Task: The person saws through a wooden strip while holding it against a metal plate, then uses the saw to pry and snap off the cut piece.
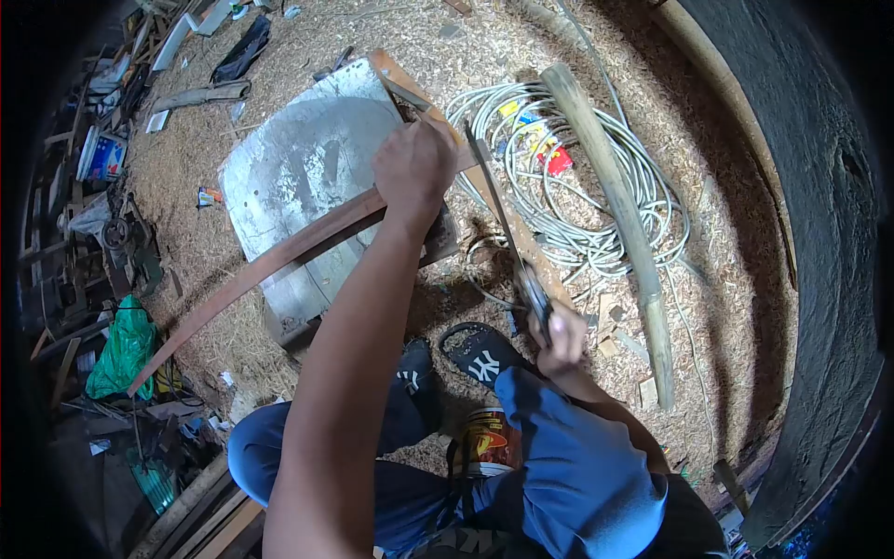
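My left hand [416,168] is closed over a long reddish wooden strip [279,249], pressing it down on a worn metal-topped block [289,158]. The strip reaches far out to the lower left, and its short end shows just right of my fist. My right hand [562,337] grips the handle of a handsaw [500,200], a little blurred. The narrow, dark blade points up and away, crossing close to the strip's short end. A paler wooden board [538,256] runs diagonally behind the blade, and its upper part passes beside my left hand.
A coil of grey cable [643,200] lies on the sawdust floor to the right, with a thick wooden pole [610,172] across it. Between my legs stands a printed bucket [491,441]. Scrap wood and a green plastic bag [124,345] lie on the left. A dark beam [815,186] borders the right.
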`<action>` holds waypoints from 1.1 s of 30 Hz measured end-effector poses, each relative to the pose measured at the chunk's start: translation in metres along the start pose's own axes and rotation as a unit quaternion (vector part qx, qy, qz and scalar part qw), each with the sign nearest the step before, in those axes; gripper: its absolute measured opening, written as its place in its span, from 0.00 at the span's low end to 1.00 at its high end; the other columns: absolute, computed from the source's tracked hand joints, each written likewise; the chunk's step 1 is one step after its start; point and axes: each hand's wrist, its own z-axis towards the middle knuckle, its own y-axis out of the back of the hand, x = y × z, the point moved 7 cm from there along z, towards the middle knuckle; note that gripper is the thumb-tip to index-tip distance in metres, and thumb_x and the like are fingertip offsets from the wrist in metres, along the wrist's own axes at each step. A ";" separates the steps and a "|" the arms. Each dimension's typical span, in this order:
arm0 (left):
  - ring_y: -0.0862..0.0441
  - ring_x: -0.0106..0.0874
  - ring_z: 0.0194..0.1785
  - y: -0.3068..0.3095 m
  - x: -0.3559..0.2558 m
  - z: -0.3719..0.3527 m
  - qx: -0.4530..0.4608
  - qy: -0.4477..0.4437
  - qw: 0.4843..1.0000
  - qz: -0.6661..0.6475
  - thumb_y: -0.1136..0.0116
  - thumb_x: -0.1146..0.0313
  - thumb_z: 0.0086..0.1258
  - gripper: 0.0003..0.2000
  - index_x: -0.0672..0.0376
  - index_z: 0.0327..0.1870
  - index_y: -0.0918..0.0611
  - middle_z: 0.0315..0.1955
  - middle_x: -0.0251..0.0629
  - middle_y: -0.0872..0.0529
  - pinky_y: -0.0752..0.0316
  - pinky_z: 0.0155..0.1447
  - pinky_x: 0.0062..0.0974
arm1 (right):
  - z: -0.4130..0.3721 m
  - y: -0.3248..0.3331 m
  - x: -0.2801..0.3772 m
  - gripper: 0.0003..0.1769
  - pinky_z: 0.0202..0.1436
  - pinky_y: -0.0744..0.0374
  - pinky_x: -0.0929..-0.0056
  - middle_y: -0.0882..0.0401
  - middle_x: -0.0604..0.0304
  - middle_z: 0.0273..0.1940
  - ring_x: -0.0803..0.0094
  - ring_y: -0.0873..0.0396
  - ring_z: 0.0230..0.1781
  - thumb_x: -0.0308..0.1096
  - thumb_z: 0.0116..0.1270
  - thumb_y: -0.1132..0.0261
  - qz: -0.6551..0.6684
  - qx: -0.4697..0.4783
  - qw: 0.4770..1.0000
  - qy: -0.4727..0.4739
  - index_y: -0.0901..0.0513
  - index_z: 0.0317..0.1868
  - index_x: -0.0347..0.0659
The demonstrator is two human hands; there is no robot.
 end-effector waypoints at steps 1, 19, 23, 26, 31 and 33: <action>0.11 0.55 0.34 -0.003 0.000 0.002 0.032 0.016 0.999 0.008 0.45 0.59 0.72 0.18 0.62 0.27 0.11 0.28 0.57 0.12 0.17 0.41 0.50 | 0.017 -0.009 0.008 0.27 0.23 0.41 0.72 0.34 0.66 0.17 0.78 0.38 0.17 0.48 0.79 0.50 -0.045 0.017 0.998 0.048 0.27 0.25 0.37; 0.13 0.58 0.31 -0.002 0.003 0.000 -0.017 -0.003 1.000 -0.007 0.48 0.59 0.76 0.22 0.63 0.22 0.14 0.25 0.59 0.13 0.17 0.39 0.52 | 0.061 -0.030 0.001 0.29 0.21 0.40 0.72 0.32 0.64 0.18 0.76 0.37 0.16 0.51 0.82 0.53 -0.016 0.010 0.999 0.045 0.27 0.27 0.37; 0.11 0.54 0.34 -0.006 0.005 0.003 0.014 0.021 1.000 0.005 0.46 0.60 0.72 0.17 0.62 0.28 0.11 0.30 0.55 0.11 0.17 0.42 0.50 | -0.006 0.003 -0.012 0.29 0.21 0.42 0.74 0.33 0.66 0.17 0.79 0.38 0.16 0.54 0.77 0.50 -0.025 0.003 1.000 -0.002 0.26 0.27 0.36; 0.13 0.59 0.31 -0.011 0.008 -0.003 -0.002 0.015 1.000 0.002 0.48 0.59 0.76 0.23 0.64 0.22 0.14 0.25 0.59 0.13 0.17 0.40 0.52 | -0.017 0.014 -0.004 0.33 0.20 0.43 0.74 0.32 0.62 0.18 0.77 0.39 0.15 0.62 0.75 0.50 -0.003 0.000 0.998 -0.057 0.28 0.27 0.38; 0.13 0.57 0.28 -0.001 0.001 0.000 -0.043 -0.026 0.999 -0.015 0.46 0.61 0.75 0.21 0.64 0.20 0.15 0.22 0.59 0.14 0.17 0.37 0.50 | 0.058 -0.026 -0.003 0.31 0.21 0.43 0.74 0.32 0.63 0.18 0.77 0.39 0.15 0.54 0.82 0.57 -0.040 0.006 0.998 0.056 0.29 0.27 0.38; 0.13 0.57 0.28 0.001 0.001 -0.001 -0.045 -0.014 0.999 -0.014 0.45 0.61 0.75 0.21 0.64 0.20 0.15 0.22 0.59 0.14 0.18 0.37 0.50 | 0.056 -0.031 -0.002 0.30 0.21 0.43 0.74 0.33 0.64 0.18 0.78 0.39 0.15 0.51 0.83 0.57 -0.064 0.029 0.995 0.070 0.28 0.27 0.38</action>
